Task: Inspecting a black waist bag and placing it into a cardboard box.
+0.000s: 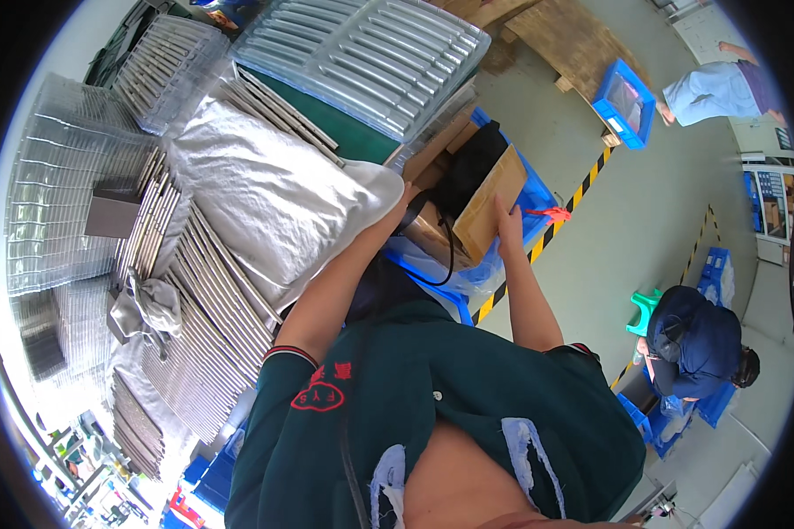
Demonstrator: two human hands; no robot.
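Note:
An open cardboard box [483,212] sits in a blue plastic crate [533,201], tilted, between my two hands. My right hand [509,225] grips the box's right wall, thumb up along the cardboard. At the box's left side is my left hand [408,199], holding its edge; most of its fingers are hidden. Inside the box lies a black, soft item [478,167] that I cannot identify. A thin black cord [451,247] loops down over the box's near side. Clear plastic film [481,279] lines the crate, and a red strip [551,214] hangs at its right rim.
Left of me, a table carries white cloth [265,194], rows of thin metal rods [216,291] and stacked clear trays [71,194]. Ribbed plastic trays [362,53] stand ahead. Striped floor tape [582,189], a wooden pallet [573,44] and a crouching person [697,344] are to the right.

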